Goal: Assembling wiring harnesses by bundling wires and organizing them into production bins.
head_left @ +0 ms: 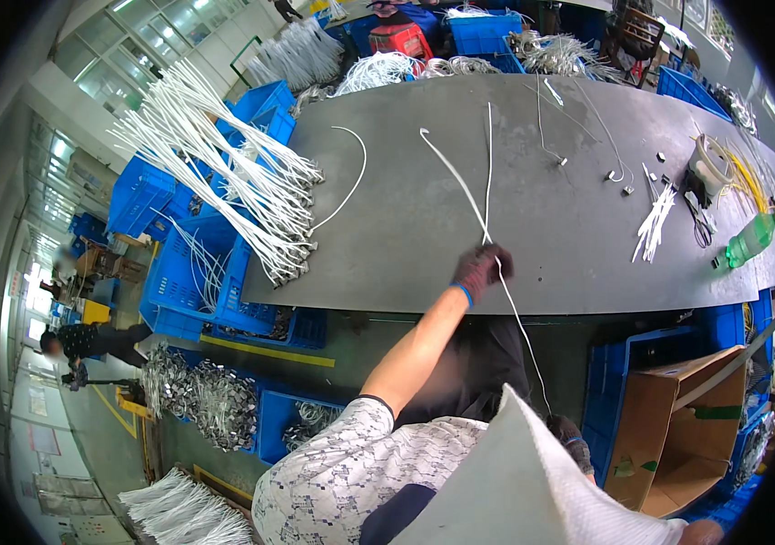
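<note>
Right hand (569,438): low, partly behind white cloth (542,486); grip hidden, cannot tell.
Left hand (486,265): gloved, above near table edge; fingers curled closed around white cables (487,173).
White cables: crossing just beyond left hand on grey table (387,236); one strand trailing down toward right hand. Possible tangle at crossing, if pulled unevenly; possible scuffing against table edge, if drawn taut.
Cable bundle (251,182): farther left, overhanging blue crates; possible slide, if knocked.

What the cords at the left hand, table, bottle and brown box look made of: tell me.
Cords: maybe plastic-coated; smooth, white.
Table: possibly metal; flat grey, faint sheen.
Bottle: likely plastic; glossy, see-through green.
Box: probably cardboard; matt brown, folded flap.
</note>
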Tool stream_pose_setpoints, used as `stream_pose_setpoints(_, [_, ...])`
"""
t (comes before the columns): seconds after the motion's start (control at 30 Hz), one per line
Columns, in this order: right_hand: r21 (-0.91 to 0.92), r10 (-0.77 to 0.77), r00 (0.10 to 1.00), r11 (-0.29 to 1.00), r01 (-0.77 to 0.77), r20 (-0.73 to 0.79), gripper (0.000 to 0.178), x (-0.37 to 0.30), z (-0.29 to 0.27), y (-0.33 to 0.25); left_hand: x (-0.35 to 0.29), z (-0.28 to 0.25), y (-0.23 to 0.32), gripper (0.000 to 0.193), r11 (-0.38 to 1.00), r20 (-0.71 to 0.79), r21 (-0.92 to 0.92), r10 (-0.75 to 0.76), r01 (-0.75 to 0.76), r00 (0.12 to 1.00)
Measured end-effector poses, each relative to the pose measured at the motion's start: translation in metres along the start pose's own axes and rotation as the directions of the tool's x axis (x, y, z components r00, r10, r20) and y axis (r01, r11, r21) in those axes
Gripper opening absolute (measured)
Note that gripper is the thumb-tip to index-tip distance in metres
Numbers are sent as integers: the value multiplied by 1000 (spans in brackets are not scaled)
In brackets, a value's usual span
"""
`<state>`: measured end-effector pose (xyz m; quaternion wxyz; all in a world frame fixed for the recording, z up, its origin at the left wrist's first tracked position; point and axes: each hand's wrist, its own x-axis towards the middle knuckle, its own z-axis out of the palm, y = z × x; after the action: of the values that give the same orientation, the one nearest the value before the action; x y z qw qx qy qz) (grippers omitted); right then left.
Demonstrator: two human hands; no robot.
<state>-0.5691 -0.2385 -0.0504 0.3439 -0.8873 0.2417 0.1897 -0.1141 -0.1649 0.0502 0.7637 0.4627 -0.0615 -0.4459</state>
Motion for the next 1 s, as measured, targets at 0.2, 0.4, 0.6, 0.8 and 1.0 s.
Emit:
stream_pose_setpoints(0.2, [-192, -198, 979, 960, 201, 35, 35, 37, -1, 11, -57, 48, -107, 19, 969, 159, 93, -242, 229, 957])
stream_pose_setpoints(0.4, [-105, -410, 912, 906, 409, 18, 37, 58, -15, 22, -43, 62, -78, 23, 971, 77, 220, -111, 92, 991])
stream_pose_setpoints(0.6, [680, 140, 965, 732, 50, -221, 19, 94, -104, -127, -57, 62, -84, 24, 990, 190, 143, -39, 11, 981])
stream_pose_setpoints(0.8, [781, 234, 855, 564, 268, -463, 32, 97, -98, -127, -56, 70, -45, 19, 951, 172, 309, -68, 11, 983])
stream_pose_setpoints(1.0, [789, 245, 837, 534, 305, -490, 31, 84, -117, -165, -49, 76, -27, 18, 927, 240, 363, 4, -94, 971])
